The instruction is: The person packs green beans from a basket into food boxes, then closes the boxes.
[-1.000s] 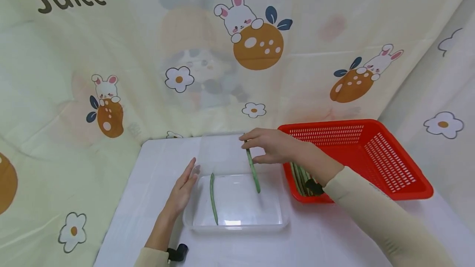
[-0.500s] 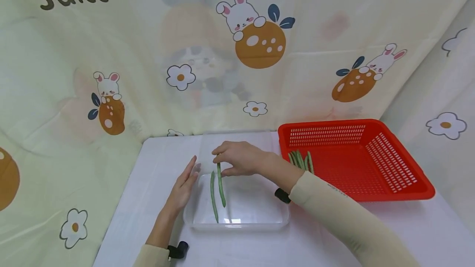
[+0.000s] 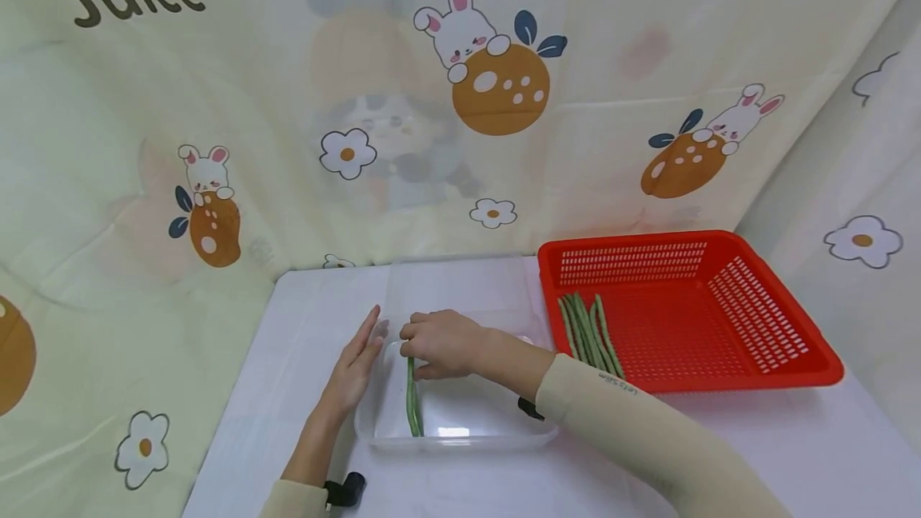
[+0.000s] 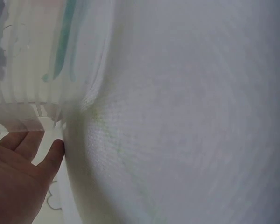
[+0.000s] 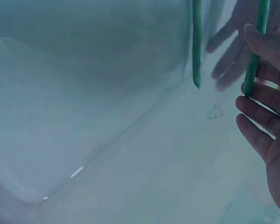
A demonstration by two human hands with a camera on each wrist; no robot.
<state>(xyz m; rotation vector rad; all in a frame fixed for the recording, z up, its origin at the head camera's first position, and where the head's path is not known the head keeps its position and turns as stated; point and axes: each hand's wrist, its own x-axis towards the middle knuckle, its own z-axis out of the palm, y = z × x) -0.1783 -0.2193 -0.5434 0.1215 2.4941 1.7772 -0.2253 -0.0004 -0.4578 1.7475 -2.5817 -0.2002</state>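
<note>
My right hand (image 3: 448,344) is over the left part of a clear plastic box (image 3: 464,444). Between thumb and fingers it pinches a green bean (image 5: 253,72), which hangs lengthwise beside another green bean (image 5: 196,44) in the box. In the head view the two beans nearly overlap, and the fingers cover their upper ends. My left hand (image 3: 351,372) rests at the outside of the box's left wall with straight fingers. The left wrist view shows this hand (image 4: 18,170) below the ribbed, see-through wall, with blurred green bean shapes behind the plastic.
To the right stands a red perforated basket (image 3: 719,378) holding several green beans (image 3: 588,330) along its left side. A clear flat panel (image 3: 460,282) rises behind the box. A printed curtain (image 3: 403,206) hangs along the back of the white table (image 3: 288,342).
My right hand has carried the green bean leftward from near the basket, then lowered it into the box beside the other bean. My left hand has stayed in place.
</note>
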